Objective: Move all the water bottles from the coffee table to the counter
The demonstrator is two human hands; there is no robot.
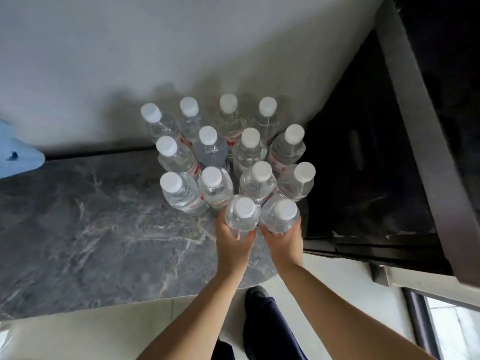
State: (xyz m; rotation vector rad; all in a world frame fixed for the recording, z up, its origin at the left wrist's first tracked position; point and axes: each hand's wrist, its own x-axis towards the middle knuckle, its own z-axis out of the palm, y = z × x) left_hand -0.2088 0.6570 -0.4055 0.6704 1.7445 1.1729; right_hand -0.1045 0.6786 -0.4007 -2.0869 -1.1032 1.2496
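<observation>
Dark grey marbled surface, rounded at the corner nearest the person, with a pale wall behind it. Left hand: closed around the lower body of one clear water bottle with a white cap, held upright. Right hand: closed likewise around a second capped bottle, just beside the first, the two bodies touching or nearly so. Whether either held bottle rests on the surface cannot be told. Directly beyond both hands: a tight cluster of standing bottles, twelve counted, all white-capped, several with red on their labels, ranged in rough rows towards the wall. To the right of the right hand: a dark recessed cabinet. Far to the left of the left hand: a light blue object, cut off by the edge. Below the forearms: pale floor tiles and a dark shoe.
</observation>
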